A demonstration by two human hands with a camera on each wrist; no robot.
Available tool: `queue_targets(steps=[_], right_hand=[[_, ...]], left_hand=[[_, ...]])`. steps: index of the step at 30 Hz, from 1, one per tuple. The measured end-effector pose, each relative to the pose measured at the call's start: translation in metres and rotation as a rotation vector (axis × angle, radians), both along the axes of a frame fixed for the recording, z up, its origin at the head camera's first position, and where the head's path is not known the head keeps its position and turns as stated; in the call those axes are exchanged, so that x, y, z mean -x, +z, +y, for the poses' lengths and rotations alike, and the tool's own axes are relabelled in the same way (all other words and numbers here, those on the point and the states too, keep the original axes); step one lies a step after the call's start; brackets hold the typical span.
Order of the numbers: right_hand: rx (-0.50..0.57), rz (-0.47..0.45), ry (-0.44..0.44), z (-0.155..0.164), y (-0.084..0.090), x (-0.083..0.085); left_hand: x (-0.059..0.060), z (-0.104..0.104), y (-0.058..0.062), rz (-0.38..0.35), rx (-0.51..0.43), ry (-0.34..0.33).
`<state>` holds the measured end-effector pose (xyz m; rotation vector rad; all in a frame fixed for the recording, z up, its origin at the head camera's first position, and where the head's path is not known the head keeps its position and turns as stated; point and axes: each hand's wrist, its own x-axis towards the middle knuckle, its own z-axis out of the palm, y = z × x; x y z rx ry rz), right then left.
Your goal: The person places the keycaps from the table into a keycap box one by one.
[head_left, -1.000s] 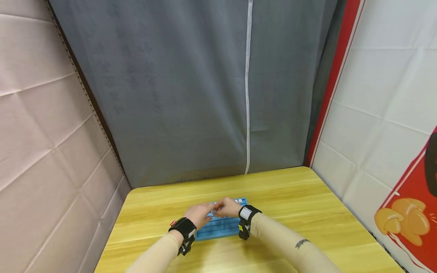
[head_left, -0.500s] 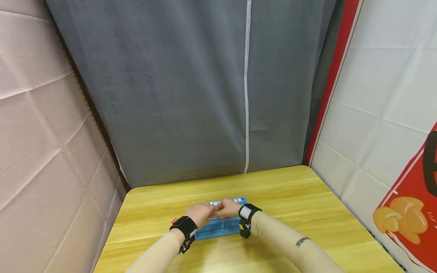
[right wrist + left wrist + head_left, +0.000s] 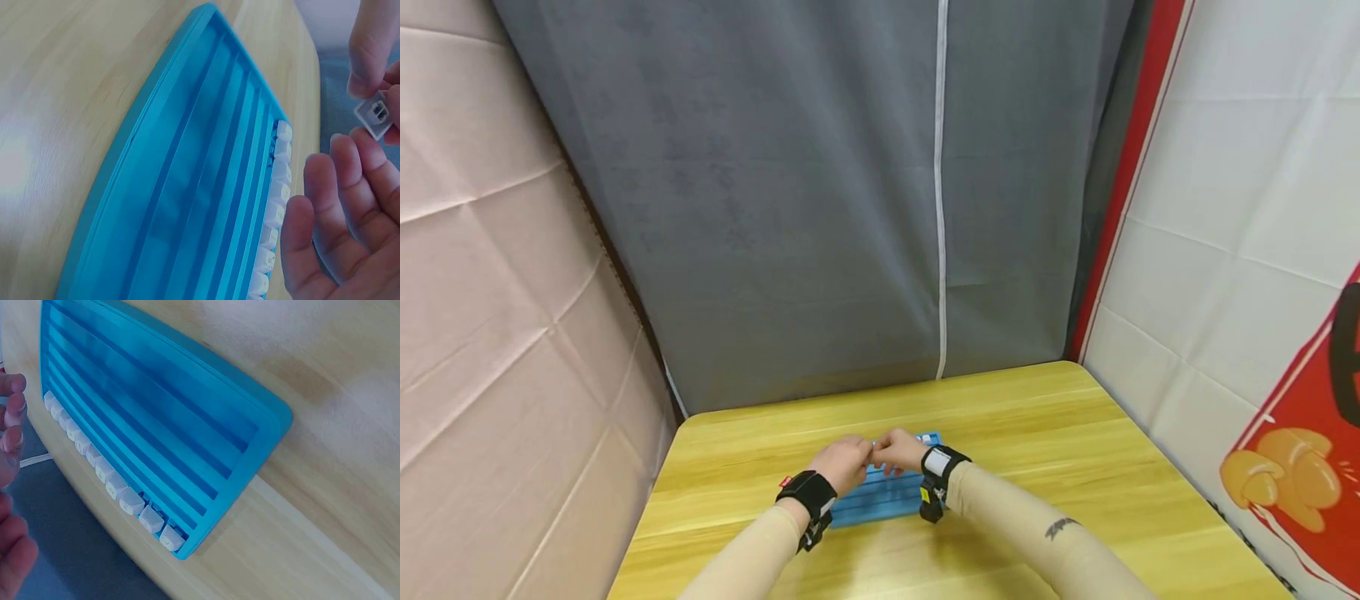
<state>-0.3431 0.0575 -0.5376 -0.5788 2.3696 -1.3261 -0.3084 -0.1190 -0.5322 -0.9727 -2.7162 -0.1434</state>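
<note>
A blue keyboard base (image 3: 880, 505) lies on the table under both hands, its nearer rows bare grooves. Along its far edge runs a line of white keycaps (image 3: 105, 470). In the right wrist view a small translucent keycap (image 3: 375, 116) with a dark mark is up off the base. My left hand (image 3: 842, 462), coming in from the top of that view, pinches it with the thumb in front. The fingers of my right hand (image 3: 901, 452) reach up from below, the index fingertip at the keycap's lower edge; its thumb is hidden. The hands meet over the base.
The wooden table (image 3: 1015, 433) has rounded far corners. A grey curtain (image 3: 820, 208) hangs behind it. Pale fabric walls (image 3: 497, 333) flank both sides, the right one bearing a red printed poster (image 3: 1300, 467). Both wrists wear black straps (image 3: 808, 493).
My left hand has turned, its fingers drawn in against the right hand. Both hands have risen slightly. The keycap, visible between the fingertips earlier, is now hidden in the head view.
</note>
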Motion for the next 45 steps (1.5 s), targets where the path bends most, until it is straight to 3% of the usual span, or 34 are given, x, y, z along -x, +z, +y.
queue_targets(steps=[8, 16, 21, 27, 32, 37, 42, 45], right_hand=[[0.108, -0.122, 0.010, 0.005, -0.005, 0.003], [0.119, -0.150, 0.068, 0.010, 0.001, 0.001], [0.121, -0.156, 0.061, 0.012, 0.004, -0.001], [0.120, -0.168, 0.055, 0.013, 0.002, -0.003], [-0.013, -0.057, 0.055, 0.025, -0.006, 0.001], [-0.183, 0.077, 0.005, 0.062, -0.013, 0.004], [-0.297, 0.125, -0.101, 0.105, -0.018, 0.000], [-0.346, 0.106, -0.129, 0.122, -0.025, -0.002]], left_hand=[[-0.005, -0.004, 0.001, -0.078, -0.160, -0.008], [-0.006, -0.006, -0.001, 0.028, -0.145, -0.058], [-0.005, -0.005, -0.005, 0.085, -0.117, -0.048], [-0.003, -0.006, -0.012, 0.066, -0.115, -0.009], [0.001, -0.016, -0.020, 0.010, -0.101, 0.056], [0.004, -0.028, -0.029, 0.017, -0.047, 0.144], [0.014, -0.030, -0.037, 0.068, 0.017, 0.158], [0.022, -0.029, -0.043, 0.077, 0.022, 0.170]])
